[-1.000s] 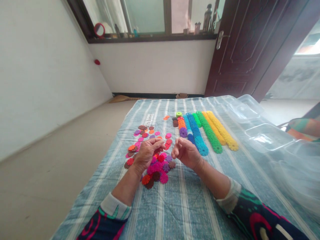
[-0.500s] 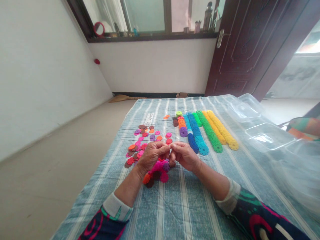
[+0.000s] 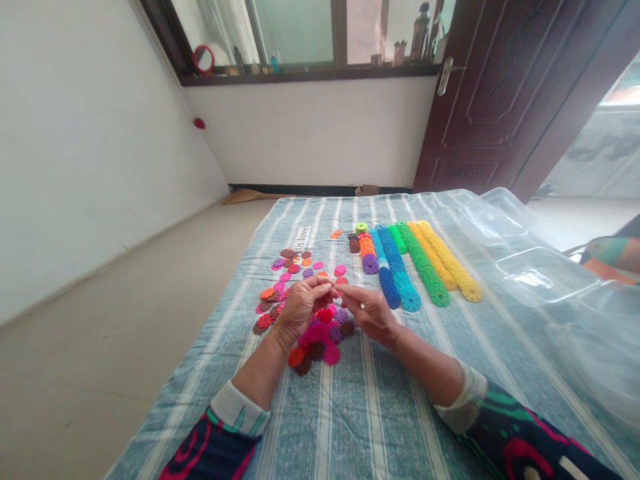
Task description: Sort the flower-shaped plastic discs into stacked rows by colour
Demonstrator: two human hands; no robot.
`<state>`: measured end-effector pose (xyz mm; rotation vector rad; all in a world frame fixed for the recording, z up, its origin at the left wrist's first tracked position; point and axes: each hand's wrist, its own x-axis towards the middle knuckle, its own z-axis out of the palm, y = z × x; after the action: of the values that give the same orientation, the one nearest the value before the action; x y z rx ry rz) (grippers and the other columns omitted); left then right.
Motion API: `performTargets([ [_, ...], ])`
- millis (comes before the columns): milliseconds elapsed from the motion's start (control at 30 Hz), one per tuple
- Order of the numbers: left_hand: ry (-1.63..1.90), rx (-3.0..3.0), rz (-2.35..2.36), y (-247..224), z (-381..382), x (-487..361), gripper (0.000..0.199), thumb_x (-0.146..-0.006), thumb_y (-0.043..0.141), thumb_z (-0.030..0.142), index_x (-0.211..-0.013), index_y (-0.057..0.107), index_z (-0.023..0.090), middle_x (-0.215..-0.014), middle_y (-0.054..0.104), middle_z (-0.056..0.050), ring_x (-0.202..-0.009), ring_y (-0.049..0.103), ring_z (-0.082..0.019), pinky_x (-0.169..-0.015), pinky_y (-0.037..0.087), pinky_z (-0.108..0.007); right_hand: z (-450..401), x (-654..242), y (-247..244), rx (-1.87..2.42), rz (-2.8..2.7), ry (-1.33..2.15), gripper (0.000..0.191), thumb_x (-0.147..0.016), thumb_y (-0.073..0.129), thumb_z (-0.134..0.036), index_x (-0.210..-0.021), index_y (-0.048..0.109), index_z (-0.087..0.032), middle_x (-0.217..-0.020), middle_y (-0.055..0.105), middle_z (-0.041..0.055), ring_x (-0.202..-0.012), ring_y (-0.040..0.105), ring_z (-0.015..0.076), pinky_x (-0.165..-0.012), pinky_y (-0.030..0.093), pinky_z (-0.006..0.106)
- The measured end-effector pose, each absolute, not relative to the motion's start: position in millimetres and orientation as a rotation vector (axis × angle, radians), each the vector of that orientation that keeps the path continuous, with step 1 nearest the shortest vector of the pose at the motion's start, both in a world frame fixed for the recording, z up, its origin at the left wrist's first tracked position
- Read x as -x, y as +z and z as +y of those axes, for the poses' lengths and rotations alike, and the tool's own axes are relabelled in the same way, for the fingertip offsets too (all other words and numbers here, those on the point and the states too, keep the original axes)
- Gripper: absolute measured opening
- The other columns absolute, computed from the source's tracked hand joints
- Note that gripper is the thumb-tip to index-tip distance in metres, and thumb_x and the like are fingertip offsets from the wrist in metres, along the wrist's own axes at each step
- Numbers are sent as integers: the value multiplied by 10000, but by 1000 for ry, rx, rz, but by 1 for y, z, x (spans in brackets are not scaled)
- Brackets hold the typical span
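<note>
My left hand (image 3: 301, 308) is closed in a pinch above a loose scatter of notched plastic discs (image 3: 331, 352) in pink, red, purple, orange and brown. Close to its fingertips is my right hand (image 3: 371, 312), thumb and fingers also pressed together. Whatever lies between the fingers is too small or hidden to make out. A red disc (image 3: 325, 315) shows just below the left fingers. Right of the hands lie rows of discs stacked by colour: a purple and orange row (image 3: 369, 260), blue rows (image 3: 400, 277), a green row (image 3: 425, 270) and yellow rows (image 3: 455, 270).
The striped cloth (image 3: 345, 427) covers the surface under the discs. Clear plastic containers (image 3: 547, 277) stand along the right side. A white label with lettering (image 3: 303, 238) lies behind the scatter. Beyond are a window sill (image 3: 310, 77) and a dark red door (image 3: 480, 113).
The fingertips of my two hands have drawn slightly apart, and my right fingers have straightened a little. A red disc now shows below my left hand. The view has shifted slightly.
</note>
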<state>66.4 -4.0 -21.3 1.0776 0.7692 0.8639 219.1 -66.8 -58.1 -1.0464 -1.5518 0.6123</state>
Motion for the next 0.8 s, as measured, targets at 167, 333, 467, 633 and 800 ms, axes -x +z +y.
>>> performTargets([
  [167, 989, -959, 747, -23, 1, -65, 214, -584, 804, 190, -748, 682, 125, -686, 661, -5, -607, 583, -86, -603, 477, -198, -67, -221, -64, 1217, -2078, -170, 463, -912, 505, -169, -1373, 532, -199, -1272, 610, 146, -1262, 472, 287, -997, 422, 451],
  [333, 962, -978, 700, -21, -2, -63, 209, -638, 795, 260, -721, 662, 123, -626, 626, 6, -543, 549, -75, -544, 435, -196, -67, -223, -67, 1334, -2198, -391, 698, -849, 627, -241, -1492, 363, -173, -1365, 520, 207, -1296, 421, 355, -994, 411, 496],
  [467, 975, -981, 678, -23, -2, -62, 226, -681, 767, 319, -708, 670, 116, -624, 626, -9, -543, 544, -84, -534, 433, -207, -69, -222, -67, 1319, -2212, -463, 727, -844, 625, -198, -1509, 329, -191, -1351, 532, 193, -1290, 429, 347, -998, 409, 488],
  [633, 976, -976, 630, -24, -2, -60, 250, -673, 781, 347, -710, 692, 116, -658, 647, -24, -579, 564, -95, -559, 454, -213, -70, -222, -67, 1309, -2189, -496, 716, -856, 614, -197, -1511, 325, -196, -1342, 539, 190, -1293, 425, 345, -1007, 401, 494],
  [800, 968, -977, 608, -24, -4, -60, 199, -641, 809, 252, -717, 686, 115, -686, 657, -11, -630, 591, -90, -634, 481, -213, -69, -222, -69, 1280, -2198, -509, 696, -867, 587, -186, -1511, 322, -182, -1308, 555, 198, -1259, 455, 354, -961, 438, 495],
])
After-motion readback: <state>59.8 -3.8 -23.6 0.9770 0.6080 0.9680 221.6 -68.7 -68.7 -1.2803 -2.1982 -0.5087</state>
